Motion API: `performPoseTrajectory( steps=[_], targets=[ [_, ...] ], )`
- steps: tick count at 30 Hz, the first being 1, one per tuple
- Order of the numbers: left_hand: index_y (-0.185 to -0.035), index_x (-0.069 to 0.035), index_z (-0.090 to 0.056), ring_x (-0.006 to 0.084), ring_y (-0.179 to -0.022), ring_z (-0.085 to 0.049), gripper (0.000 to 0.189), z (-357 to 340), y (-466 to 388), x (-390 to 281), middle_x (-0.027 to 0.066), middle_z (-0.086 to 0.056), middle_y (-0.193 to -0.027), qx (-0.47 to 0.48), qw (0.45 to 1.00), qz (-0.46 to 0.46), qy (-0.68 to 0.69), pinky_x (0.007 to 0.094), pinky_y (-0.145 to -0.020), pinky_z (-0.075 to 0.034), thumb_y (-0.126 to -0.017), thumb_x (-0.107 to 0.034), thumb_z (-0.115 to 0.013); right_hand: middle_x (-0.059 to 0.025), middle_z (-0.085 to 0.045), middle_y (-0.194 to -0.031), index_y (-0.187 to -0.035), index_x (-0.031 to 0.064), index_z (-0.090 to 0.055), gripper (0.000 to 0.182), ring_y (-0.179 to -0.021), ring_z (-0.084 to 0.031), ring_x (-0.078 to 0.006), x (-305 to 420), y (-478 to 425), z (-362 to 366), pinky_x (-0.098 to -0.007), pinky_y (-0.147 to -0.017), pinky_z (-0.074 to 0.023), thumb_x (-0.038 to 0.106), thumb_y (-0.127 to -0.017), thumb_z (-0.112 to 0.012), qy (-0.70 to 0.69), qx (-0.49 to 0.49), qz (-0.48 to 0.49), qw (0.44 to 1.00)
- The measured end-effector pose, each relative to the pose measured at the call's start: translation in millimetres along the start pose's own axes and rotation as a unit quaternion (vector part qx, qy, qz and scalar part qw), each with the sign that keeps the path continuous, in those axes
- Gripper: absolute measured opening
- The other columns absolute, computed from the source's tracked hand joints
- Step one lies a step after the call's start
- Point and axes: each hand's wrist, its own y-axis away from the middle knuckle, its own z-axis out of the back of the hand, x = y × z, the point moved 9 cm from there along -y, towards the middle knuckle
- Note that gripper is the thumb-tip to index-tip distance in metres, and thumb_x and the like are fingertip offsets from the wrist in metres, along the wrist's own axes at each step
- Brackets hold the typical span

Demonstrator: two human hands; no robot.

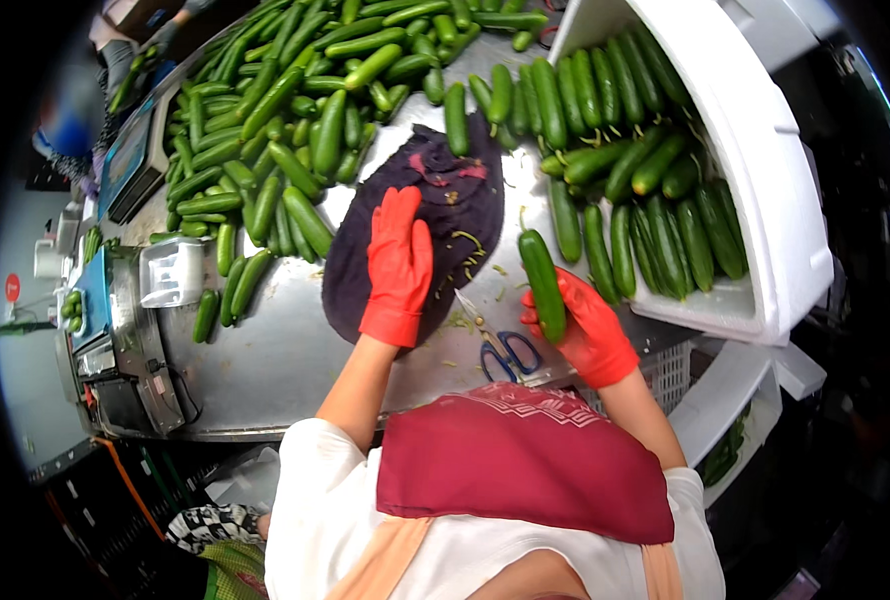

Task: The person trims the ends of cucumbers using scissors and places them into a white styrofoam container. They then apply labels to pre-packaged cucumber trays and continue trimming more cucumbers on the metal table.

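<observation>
My left hand (400, 259), in a red rubber glove, rests flat on a dark cloth (347, 259), its fingers pointing away from me. In my right hand (583, 330), gloved the same way, is a green cucumber (542, 281) with a thin stem at its far end. Scissors with blue handles (501, 349) lie on the metal table between my hands, their blades partly open beside the cloth. Small green stem scraps are scattered on and around the cloth. Ahead and to the left is a large heap of cucumbers (325, 135). Cucumbers (662, 240) lie in rows at the right.
A white foam box (779, 187) lies on its side at the right, open towards the table. Digital scales (126, 337), a clear plastic tub (172, 274) and a few loose cucumbers are at the left. Another person's gloved hand (163, 37) shows at the upper left.
</observation>
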Motion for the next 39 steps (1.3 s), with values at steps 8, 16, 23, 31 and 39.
performPoseTrajectory(
  steps=[8,16,23,31,39],
  targets=[
    [-0.143,-0.005,-0.034,0.0261,-0.125,-0.048,0.057,-79,85,-48,0.0158,-0.044,-0.140,0.278,0.539,0.471,0.641,0.0391,-0.103,-0.040,-0.101,-0.043,-0.034,-0.0133,-0.058,-0.116,-0.137,0.0036,-0.038,0.049,-0.101,-0.061,-0.0243,-6,0,-40,-0.0360,-0.085,-0.0502,0.033,-0.099,-0.046,0.047,0.107,0.017,0.993],
    [-0.132,0.000,-0.044,0.0272,-0.128,-0.044,0.046,-79,79,-78,0.0174,-0.050,-0.132,0.270,0.619,0.343,0.653,0.0368,-0.103,-0.040,-0.097,-0.031,-0.050,-0.0089,-0.062,-0.105,-0.128,0.0040,-0.047,0.044,-0.086,-0.063,-0.0194,-33,10,-43,-0.0330,-0.076,-0.0509,0.036,-0.097,-0.049,0.016,0.082,-0.020,0.996],
    [-0.116,-0.003,-0.055,0.0131,-0.091,-0.061,0.035,-81,80,-77,0.0098,-0.063,-0.116,0.288,0.665,0.386,0.571,0.0230,-0.071,-0.048,-0.097,-0.032,-0.053,-0.0097,-0.062,-0.098,-0.119,0.0050,-0.053,0.033,-0.077,-0.060,-0.0173,-50,9,-19,-0.0298,-0.070,-0.0462,0.030,-0.097,-0.049,-0.125,0.084,-0.080,0.985],
    [-0.112,-0.006,-0.056,0.0109,-0.084,-0.061,0.036,-76,88,-74,0.0074,-0.067,-0.108,0.258,0.691,0.422,0.526,0.0244,-0.070,-0.049,-0.096,-0.038,-0.053,-0.0083,-0.056,-0.110,-0.138,0.0077,-0.032,0.059,-0.088,-0.059,-0.0170,-43,26,-48,-0.0280,-0.073,-0.0481,0.007,-0.086,-0.059,0.086,0.105,-0.094,0.986],
    [-0.116,0.002,-0.051,0.0219,-0.097,-0.061,0.043,-39,56,-26,0.0148,-0.066,-0.104,0.028,0.740,0.334,0.583,0.0352,-0.088,-0.049,-0.095,-0.035,-0.055,-0.0115,-0.055,-0.113,-0.140,0.0086,-0.037,0.061,-0.103,-0.057,-0.0206,-32,23,-12,-0.0354,-0.084,-0.0492,0.002,-0.083,-0.056,0.512,0.095,0.047,0.852]
  ],
)
